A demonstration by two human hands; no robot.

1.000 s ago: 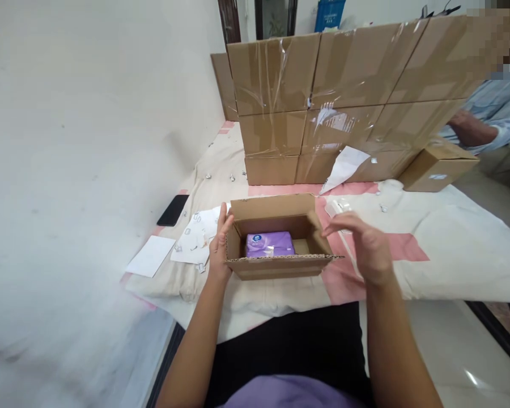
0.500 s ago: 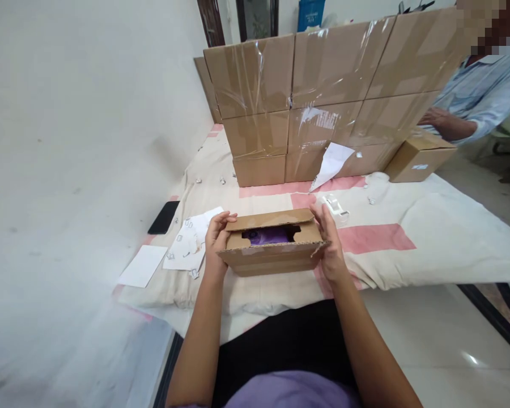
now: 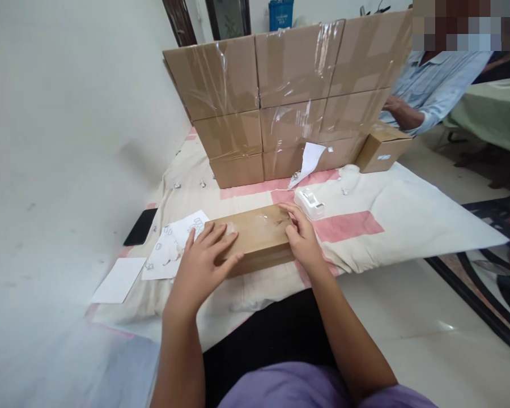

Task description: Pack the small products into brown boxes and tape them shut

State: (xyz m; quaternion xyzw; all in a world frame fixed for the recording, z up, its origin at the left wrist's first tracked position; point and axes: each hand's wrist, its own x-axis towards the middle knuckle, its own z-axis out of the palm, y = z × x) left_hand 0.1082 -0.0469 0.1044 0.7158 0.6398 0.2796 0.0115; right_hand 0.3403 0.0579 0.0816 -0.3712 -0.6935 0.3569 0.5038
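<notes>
A small cardboard box (image 3: 259,229) lies closed on the cloth-covered surface (image 3: 408,215) in front of me. My left hand (image 3: 204,260) rests flat on the box's left end, fingers spread. On the right end sits my right hand (image 3: 301,235), its fingers pressing down on the lid near a strip of clear tape. Nothing of the box's inside shows. A white tape dispenser (image 3: 309,203) sits just right of the box, close to my right hand.
A wall of taped cardboard boxes (image 3: 280,102) stands behind. White sheets (image 3: 174,246) and a dark phone (image 3: 141,225) lie to the left, small clips scattered about. At the back right, another person in a light blue shirt (image 3: 433,85) reaches toward a separate box (image 3: 382,148).
The box's flaps went from open, showing a purple pack, to fully closed. Both my hands moved from the box's sides onto its top. The camera view shifted right.
</notes>
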